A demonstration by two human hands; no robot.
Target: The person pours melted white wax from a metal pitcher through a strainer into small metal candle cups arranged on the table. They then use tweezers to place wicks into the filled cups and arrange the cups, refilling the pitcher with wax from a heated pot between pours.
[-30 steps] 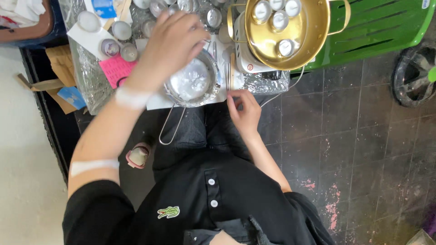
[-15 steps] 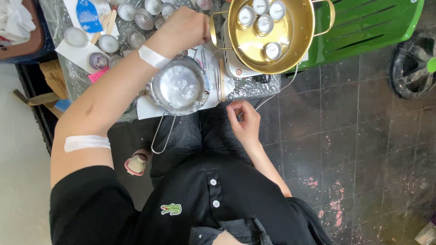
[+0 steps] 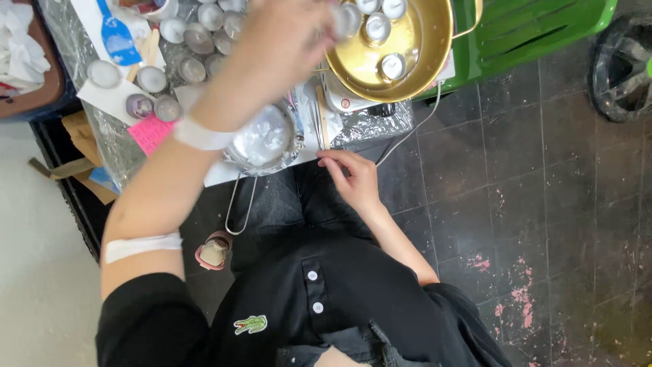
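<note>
My left hand point(image 3: 278, 44) is raised and blurred over the table, fingers closed on a small round metal cup point(image 3: 348, 20) at the rim of a gold pan point(image 3: 414, 64). The pan holds other small cups with white filling point(image 3: 394, 66). Under my forearm sits a metal sieve point(image 3: 261, 139) with white lumps in it, its wire handle point(image 3: 238, 204) hanging off the table. My right hand point(image 3: 353, 180) rests empty at the foil-covered table edge point(image 3: 370, 126), fingertips touching it, above my lap.
Several small metal cups point(image 3: 197, 37) stand at the table's back left, with a pink note point(image 3: 151, 132) and a blue spatula point(image 3: 117, 34). A wooden stick point(image 3: 324, 119) lies beside the sieve. A green chair point(image 3: 530, 27) and a wheel point(image 3: 625, 68) stand to the right on dark tiles.
My left hand has swung from over the sieve to the right toward the gold pan, now with a small cup in its fingers. My right hand has stayed at the table edge.
</note>
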